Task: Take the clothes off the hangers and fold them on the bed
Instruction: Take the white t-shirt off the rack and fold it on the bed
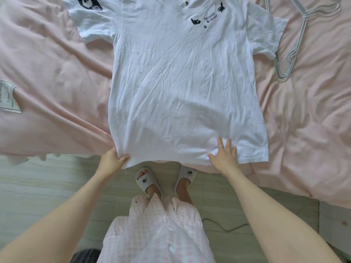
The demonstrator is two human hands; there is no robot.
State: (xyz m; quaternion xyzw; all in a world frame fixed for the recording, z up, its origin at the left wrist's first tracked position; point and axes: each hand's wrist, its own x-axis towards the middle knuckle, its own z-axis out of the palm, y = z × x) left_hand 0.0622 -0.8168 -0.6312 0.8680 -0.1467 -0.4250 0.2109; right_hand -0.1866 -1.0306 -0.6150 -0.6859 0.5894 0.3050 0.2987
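**White tee laid flat, hem being squared up for the fold**

The white T-shirt [182, 88] is lying face up on the pink bed [303, 114], collar at the far side, hem hanging just over the near edge where the person is standing. The left hand [112, 160] is pinching the near left corner of the hem, thumb on top and fingers [124, 158] curling under the cloth. The right hand [224, 155] is resting flat on the hem further right, fingers spread, a ring on one of them, pressing the fabric down rather than gripping it.

This is thin, soft cotton by the look of it: light, limp, creasing all over the front, no stiffness to hold a shape. It is likely going to slide a bit on the bedding and bunch if it is dragged by one point, so two-handed holds at the edges make sense. The good places to take it are the hem corners and the shoulder seams near the sleeves; grabbing mid-panel would only gather wrinkles. Nothing fragile here, so a firm tug to flatten it should be safe.

Off to the far right, a bundle of wire hangers [296, 44] is lying bare on the bed, well apart from the shirt. Another white garment [89, 8] with a dark print is peeking in at the far left, its edge overlapped by this shirt's sleeve. A folded white piece with a label [9, 97] is sitting at the left edge.
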